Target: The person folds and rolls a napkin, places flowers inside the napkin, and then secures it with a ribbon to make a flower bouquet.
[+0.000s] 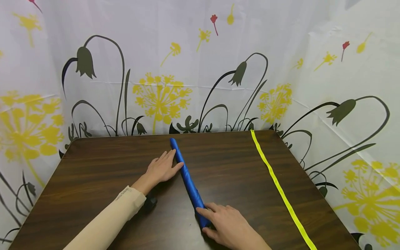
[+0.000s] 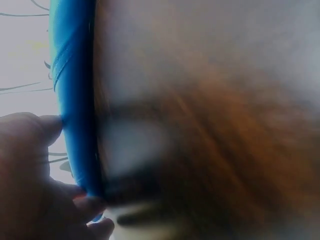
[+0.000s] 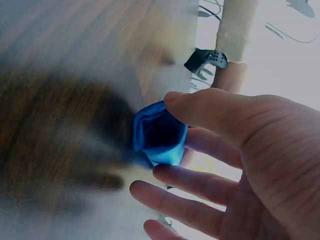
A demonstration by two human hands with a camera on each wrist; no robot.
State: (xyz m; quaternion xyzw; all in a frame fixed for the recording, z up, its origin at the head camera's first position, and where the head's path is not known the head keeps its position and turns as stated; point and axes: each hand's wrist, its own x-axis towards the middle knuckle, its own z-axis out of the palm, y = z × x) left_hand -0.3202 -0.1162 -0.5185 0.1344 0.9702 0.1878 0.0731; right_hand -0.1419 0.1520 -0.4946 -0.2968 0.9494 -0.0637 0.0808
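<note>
A long blue roll of smooth fabric point(image 1: 188, 178) lies on the dark wood table, running from near the far edge toward the front. My left hand point(image 1: 160, 169) touches its left side near the far end, fingers fairly straight and thumb spread. In the left wrist view, that thumb and the fingertips meet the blue roll point(image 2: 77, 95). At the near end my right hand point(image 1: 229, 224) holds the roll between thumb and fingers. The right wrist view shows the hollow open end point(image 3: 160, 135), with the thumb at its rim and the other fingers of the right hand point(image 3: 235, 150) spread beside it.
A yellow ribbon-like strip point(image 1: 278, 185) runs down the right side of the wooden table point(image 1: 103, 166). Behind and beside the table hangs a white curtain point(image 1: 181, 21) printed with flowers. A dark band point(image 3: 212, 58) sits on the left wrist.
</note>
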